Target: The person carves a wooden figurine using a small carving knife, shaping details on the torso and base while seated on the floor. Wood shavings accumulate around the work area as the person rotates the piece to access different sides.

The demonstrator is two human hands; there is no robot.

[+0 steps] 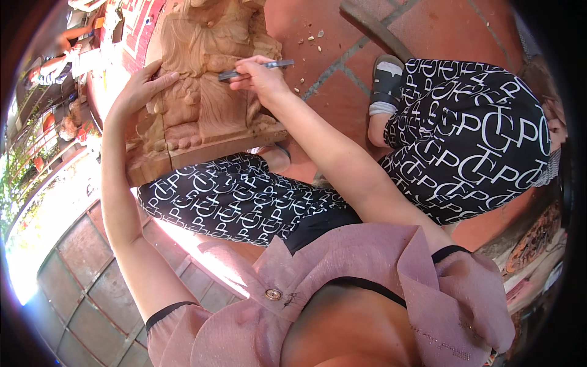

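Red tiled floor [440, 24] underfoot, wood chips [309, 38] scattered on it. Left hand [139, 90] open, fingers spread flat against left side of wooden carving [205, 92]. Carving upright, propped against patterned trouser leg [238, 205]. Right hand [262, 76] closed around metal carving tool [255, 68], tip apparently touching carving surface. Sandalled foot [386, 79] at right.
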